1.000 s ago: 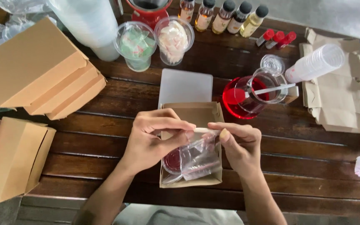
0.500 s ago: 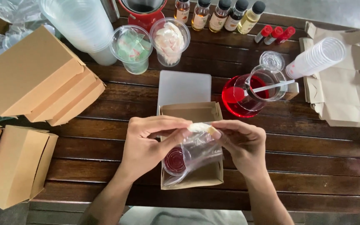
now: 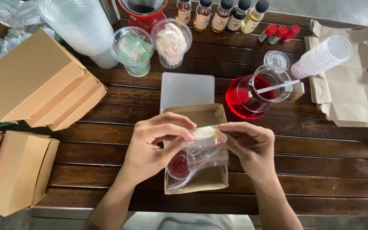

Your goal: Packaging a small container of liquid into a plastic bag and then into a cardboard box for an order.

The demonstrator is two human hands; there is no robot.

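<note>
My left hand and my right hand meet over an open brown cardboard box at the table's middle front. Both pinch the top of a clear plastic bag that hangs down into the box. Beneath the bag, inside the box, sits a small round cup of red sauce. The box's lid flap stands open behind my fingers.
A white board lies behind the box. A glass jug of red liquid with a spoon is at right, beside stacked clear cups on paper bags. Bottles line the back. Cardboard boxes are stacked at left.
My hands have drawn closer together on the bag's top, and the bag has been lifted and bunched up where it lay flatter in the box before.
</note>
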